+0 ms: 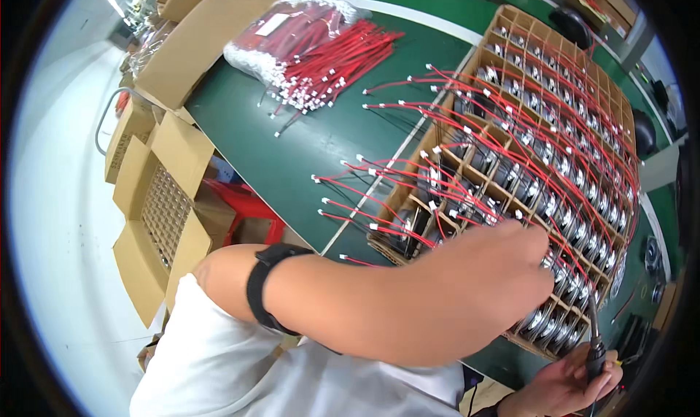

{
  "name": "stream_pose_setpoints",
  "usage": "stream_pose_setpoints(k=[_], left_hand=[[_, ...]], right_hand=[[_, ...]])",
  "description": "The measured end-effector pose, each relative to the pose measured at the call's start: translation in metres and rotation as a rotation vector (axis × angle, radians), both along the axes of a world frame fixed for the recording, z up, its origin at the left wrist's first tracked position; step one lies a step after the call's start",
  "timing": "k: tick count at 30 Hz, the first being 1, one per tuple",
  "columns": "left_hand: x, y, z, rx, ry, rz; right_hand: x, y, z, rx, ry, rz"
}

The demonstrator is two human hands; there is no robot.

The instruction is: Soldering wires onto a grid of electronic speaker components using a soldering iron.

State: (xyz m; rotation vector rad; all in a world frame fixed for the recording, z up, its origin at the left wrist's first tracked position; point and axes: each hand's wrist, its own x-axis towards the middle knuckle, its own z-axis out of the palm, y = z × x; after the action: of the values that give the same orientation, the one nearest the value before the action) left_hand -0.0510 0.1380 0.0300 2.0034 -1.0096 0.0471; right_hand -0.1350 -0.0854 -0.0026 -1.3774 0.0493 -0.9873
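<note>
My left hand (503,282) reaches across from the left, back of the hand up, over the near side of a divided cardboard tray (617,99). Its fingers are curled downward and mostly hidden, so what they hold does not show. At the lower right, my right hand (572,384) grips the black handle of a soldering iron (596,355). The iron's metal shaft points up at the tray's near right corner. Round metal speakers (543,326) stand on edge in rows in the tray. Red and black leads (408,105) with white plugs trail from them, many hanging over the left side.
A bag and loose pile of red leads (350,56) lie on the green table (244,129), beyond the tray's left side. An open carton (138,220) with a gridded insert and a red stool (255,211) stand left of the table. Dark tools (638,337) sit at the right.
</note>
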Motion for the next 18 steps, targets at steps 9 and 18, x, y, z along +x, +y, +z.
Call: stream_pose_setpoints(k=[9, 18], left_hand=[[0.149, 0.161, -0.032, 0.473, -0.051, 0.998], [0.178, 0.191, -0.032, 0.446, 0.061, 1.000]], right_hand=[[0.004, 0.001, 0.005, -0.074, -0.013, 0.041], [0.002, 0.006, 0.008, -0.039, 0.005, 0.010]])
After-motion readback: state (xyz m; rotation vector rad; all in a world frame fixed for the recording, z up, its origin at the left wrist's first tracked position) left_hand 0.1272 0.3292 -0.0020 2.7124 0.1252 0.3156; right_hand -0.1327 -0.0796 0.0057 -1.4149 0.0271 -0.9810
